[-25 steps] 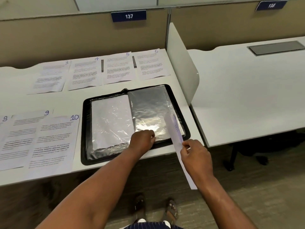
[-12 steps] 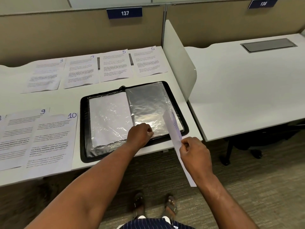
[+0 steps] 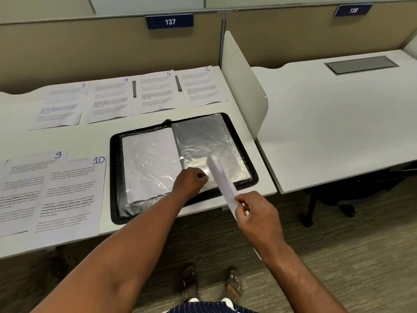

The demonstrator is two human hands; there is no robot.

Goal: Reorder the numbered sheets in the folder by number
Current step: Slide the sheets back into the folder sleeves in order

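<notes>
Two bare hands are working at the near side of the folder (image 3: 115, 177), which is lying open and flat on the white surface (image 3: 67, 141), close to that surface's right front corner. The left hand (image 3: 190, 180) is resting on the folder's lower middle with its fingers (image 3: 201, 176) curled in tight, the tips pinching the near edge of the plastic sleeve (image 3: 203, 141) on the right-hand page. The right hand (image 3: 255, 213) is hovering just off the surface's front edge, its thumb and fingers pinching a loose sheet (image 3: 222, 177). That sheet is showing almost edge-on, slanting up and leftward over the folder's lower right corner, its top end just beside the left hand. Its number is too blurred to read. On the left-hand page a filed sheet (image 3: 149, 163) is showing white through its sleeve.

Four numbered pages are lying in a row along the far side: sheet 3 (image 3: 61, 105), sheet 4 (image 3: 110, 100), sheet 5 (image 3: 156, 93) and sheet 6 (image 3: 202, 86), the last lying next to a white divider panel (image 3: 243, 91). Left of the folder, sheet 10 (image 3: 72, 193) is overlapping sheet 9 (image 3: 24, 190). A blue label (image 3: 169, 21) reading 137 is hanging on the partition behind.
</notes>
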